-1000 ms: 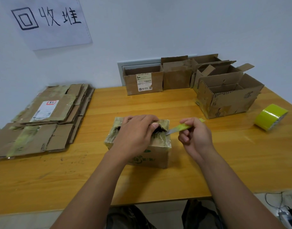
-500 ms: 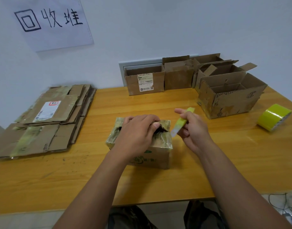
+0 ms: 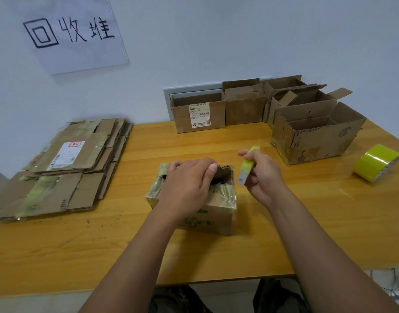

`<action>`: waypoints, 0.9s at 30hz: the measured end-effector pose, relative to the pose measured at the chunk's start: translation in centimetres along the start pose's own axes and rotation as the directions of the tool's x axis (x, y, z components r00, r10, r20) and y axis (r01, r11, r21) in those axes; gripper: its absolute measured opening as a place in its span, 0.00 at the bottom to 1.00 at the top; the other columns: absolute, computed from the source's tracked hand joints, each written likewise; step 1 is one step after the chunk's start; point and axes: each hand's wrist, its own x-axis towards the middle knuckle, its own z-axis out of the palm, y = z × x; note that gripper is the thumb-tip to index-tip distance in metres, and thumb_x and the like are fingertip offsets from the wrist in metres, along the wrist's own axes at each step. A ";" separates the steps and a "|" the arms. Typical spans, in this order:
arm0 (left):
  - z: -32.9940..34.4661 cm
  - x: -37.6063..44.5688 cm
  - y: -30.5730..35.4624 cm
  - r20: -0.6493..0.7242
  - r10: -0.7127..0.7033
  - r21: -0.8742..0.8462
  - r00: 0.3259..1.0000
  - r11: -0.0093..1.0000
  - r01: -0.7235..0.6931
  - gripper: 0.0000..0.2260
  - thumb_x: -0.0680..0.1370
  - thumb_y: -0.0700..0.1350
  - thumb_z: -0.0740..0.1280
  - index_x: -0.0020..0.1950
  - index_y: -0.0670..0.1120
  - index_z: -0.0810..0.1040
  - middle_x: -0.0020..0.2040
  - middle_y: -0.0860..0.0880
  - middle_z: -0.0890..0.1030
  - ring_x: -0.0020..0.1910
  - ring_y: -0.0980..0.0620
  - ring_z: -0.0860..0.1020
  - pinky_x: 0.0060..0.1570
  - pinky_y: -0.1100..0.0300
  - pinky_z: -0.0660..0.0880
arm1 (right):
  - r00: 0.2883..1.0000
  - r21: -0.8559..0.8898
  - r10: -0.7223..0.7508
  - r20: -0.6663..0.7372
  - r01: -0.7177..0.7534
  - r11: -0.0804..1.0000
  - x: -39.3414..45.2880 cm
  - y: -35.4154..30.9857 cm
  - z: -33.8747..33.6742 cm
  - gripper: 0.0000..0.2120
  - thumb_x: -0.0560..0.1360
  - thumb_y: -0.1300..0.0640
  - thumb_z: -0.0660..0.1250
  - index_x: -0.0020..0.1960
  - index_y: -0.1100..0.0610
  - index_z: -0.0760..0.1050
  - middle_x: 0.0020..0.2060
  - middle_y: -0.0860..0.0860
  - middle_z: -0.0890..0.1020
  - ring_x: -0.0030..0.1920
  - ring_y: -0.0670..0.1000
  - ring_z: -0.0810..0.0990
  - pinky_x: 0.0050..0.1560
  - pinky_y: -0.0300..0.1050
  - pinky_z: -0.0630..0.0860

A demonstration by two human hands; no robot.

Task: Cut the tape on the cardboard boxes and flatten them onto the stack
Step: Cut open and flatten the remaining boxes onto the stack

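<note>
Head view: left hand grips the box top; right hand grasps the cutter, blade down.

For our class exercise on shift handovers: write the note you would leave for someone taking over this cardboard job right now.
Left hand: rests on top of the small taped box at the table's middle, fingers curled over its torn top edge.
Right hand: grip on the yellow-green cutter, blade end pointing down, just right of the box, not touching it.
Done: a stack of flattened boxes lies at the table's left.
Left: this box's tape is only partly opened; finish cutting, flatten, stack. Then the open boxes at the back right. A yellow tape roll lies at the far right.
</note>
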 end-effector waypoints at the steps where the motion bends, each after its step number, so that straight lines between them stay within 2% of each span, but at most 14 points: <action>1: -0.1 0.0 0.0 0.004 0.002 0.006 1.000 1.000 -0.002 0.16 0.84 0.57 0.47 0.55 0.57 0.74 0.48 0.61 0.79 0.50 0.59 0.73 0.54 0.58 0.56 | 0.999 -0.005 -0.001 0.042 0.001 1.000 -0.2 0.3 0.2 0.08 0.78 0.64 0.59 0.48 0.61 0.77 0.24 0.47 0.71 0.19 0.43 0.63 0.18 0.36 0.62; 3: -0.3 0.0 -0.1 0.026 0.011 0.007 1.000 1.000 -0.011 0.15 0.84 0.55 0.49 0.57 0.57 0.75 0.50 0.61 0.79 0.53 0.59 0.74 0.57 0.57 0.57 | 1.000 0.014 -0.017 0.000 0.017 1.000 0.0 0.6 0.5 0.04 0.79 0.64 0.60 0.46 0.60 0.73 0.21 0.47 0.67 0.19 0.45 0.62 0.20 0.38 0.59; 5: -0.5 -0.3 -0.1 0.061 0.025 0.005 0.998 1.000 -0.025 0.15 0.83 0.56 0.51 0.61 0.58 0.75 0.55 0.62 0.79 0.58 0.60 0.73 0.65 0.57 0.55 | 0.987 0.075 -0.027 -0.158 0.039 0.996 0.5 0.4 0.4 0.06 0.79 0.63 0.60 0.44 0.58 0.68 0.22 0.48 0.65 0.20 0.46 0.62 0.22 0.39 0.58; 7: -0.7 -0.5 -0.2 0.097 0.029 -0.010 0.995 1.000 -0.028 0.20 0.81 0.61 0.51 0.66 0.57 0.74 0.60 0.62 0.78 0.62 0.62 0.71 0.71 0.56 0.49 | 0.952 0.140 -0.080 -0.297 0.127 0.982 0.6 0.2 -0.2 0.06 0.79 0.62 0.61 0.44 0.57 0.69 0.25 0.50 0.68 0.22 0.48 0.66 0.23 0.40 0.62; 9: -0.9 -0.5 -0.1 0.133 0.038 -0.011 0.990 0.999 -0.037 0.29 0.76 0.71 0.49 0.68 0.58 0.73 0.63 0.62 0.75 0.65 0.63 0.69 0.72 0.55 0.47 | 0.928 0.150 -0.177 -0.328 0.236 0.960 0.0 0.3 -0.6 0.04 0.80 0.60 0.62 0.47 0.55 0.72 0.26 0.51 0.74 0.26 0.50 0.75 0.25 0.40 0.69; 11: -1.1 -0.3 -0.1 0.171 0.076 0.014 0.982 0.997 -0.080 0.35 0.71 0.77 0.49 0.68 0.60 0.73 0.65 0.63 0.74 0.66 0.63 0.67 0.72 0.55 0.47 | 0.941 0.125 -0.259 -0.217 0.289 0.949 -1.0 0.8 -0.5 0.03 0.82 0.55 0.61 0.53 0.51 0.74 0.31 0.52 0.82 0.34 0.54 0.83 0.31 0.41 0.77; 14: -1.6 -0.1 -0.4 0.187 0.202 -0.033 0.962 0.979 -0.199 0.36 0.67 0.79 0.54 0.66 0.60 0.76 0.63 0.62 0.77 0.66 0.62 0.68 0.68 0.59 0.52 | 0.939 -0.043 -0.342 0.030 0.343 0.938 -2.8 2.3 0.0 0.11 0.82 0.46 0.58 0.63 0.42 0.71 0.46 0.53 0.87 0.48 0.54 0.86 0.45 0.47 0.82; 16: -1.8 -0.2 -0.9 0.147 0.253 -0.045 0.956 0.967 -0.249 0.35 0.67 0.78 0.58 0.63 0.57 0.78 0.61 0.60 0.79 0.64 0.59 0.71 0.65 0.58 0.57 | 0.910 -0.213 -0.400 0.108 0.415 0.885 -4.3 3.6 0.3 0.14 0.80 0.42 0.56 0.64 0.38 0.70 0.49 0.47 0.86 0.54 0.50 0.84 0.53 0.50 0.81; 18: -2.0 -0.6 -1.7 0.001 0.238 0.091 0.971 0.967 -0.237 0.35 0.67 0.76 0.60 0.58 0.51 0.82 0.56 0.53 0.81 0.58 0.52 0.75 0.58 0.54 0.66 | 0.878 -0.310 -0.465 0.119 0.477 0.822 -5.8 5.0 0.4 0.16 0.82 0.44 0.54 0.66 0.43 0.71 0.51 0.35 0.84 0.57 0.42 0.81 0.56 0.48 0.79; 20: -2.4 -1.3 -2.4 -0.152 0.150 0.255 0.977 0.961 -0.107 0.33 0.71 0.73 0.59 0.53 0.46 0.83 0.48 0.48 0.79 0.47 0.49 0.75 0.44 0.55 0.70 | 0.852 -0.302 -0.515 0.092 0.517 0.801 -7.0 6.2 0.2 0.19 0.84 0.48 0.52 0.66 0.52 0.76 0.55 0.28 0.79 0.57 0.35 0.78 0.56 0.44 0.80; 22: -2.9 -1.8 -3.0 -0.160 -0.020 0.294 0.987 0.953 0.067 0.33 0.74 0.72 0.54 0.52 0.46 0.83 0.46 0.49 0.77 0.44 0.50 0.74 0.37 0.58 0.67 | 0.833 -0.250 -0.544 0.099 0.550 0.797 -8.3 7.4 0.2 0.19 0.83 0.45 0.52 0.64 0.47 0.77 0.61 0.32 0.78 0.58 0.36 0.79 0.53 0.37 0.79; 23: -3.2 -1.9 -3.3 -0.104 -0.119 0.269 0.987 0.952 0.143 0.34 0.74 0.72 0.51 0.53 0.47 0.83 0.47 0.51 0.76 0.44 0.52 0.74 0.36 0.59 0.67 | 0.828 -0.225 -0.547 0.126 0.560 0.797 -9.1 8.0 0.2 0.19 0.82 0.42 0.52 0.66 0.45 0.75 0.61 0.34 0.79 0.59 0.39 0.80 0.53 0.35 0.78; 25: -3.6 -1.7 -3.7 0.035 -0.264 0.192 0.964 0.948 0.253 0.38 0.71 0.76 0.46 0.55 0.51 0.81 0.51 0.54 0.73 0.46 0.55 0.73 0.37 0.59 0.69 | 0.828 -0.199 -0.519 0.214 0.557 0.806 -10.5 9.2 0.4 0.20 0.80 0.36 0.54 0.69 0.39 0.68 0.58 0.38 0.82 0.60 0.44 0.81 0.55 0.36 0.78; 27: -4.4 -1.0 -3.8 0.190 -0.302 0.228 0.934 0.939 0.257 0.44 0.65 0.82 0.44 0.60 0.53 0.79 0.57 0.51 0.73 0.51 0.54 0.72 0.45 0.57 0.73 | 0.823 -0.239 -0.488 0.292 0.556 0.796 -11.3 10.0 0.7 0.17 0.80 0.35 0.54 0.68 0.31 0.66 0.56 0.42 0.84 0.58 0.46 0.82 0.54 0.38 0.79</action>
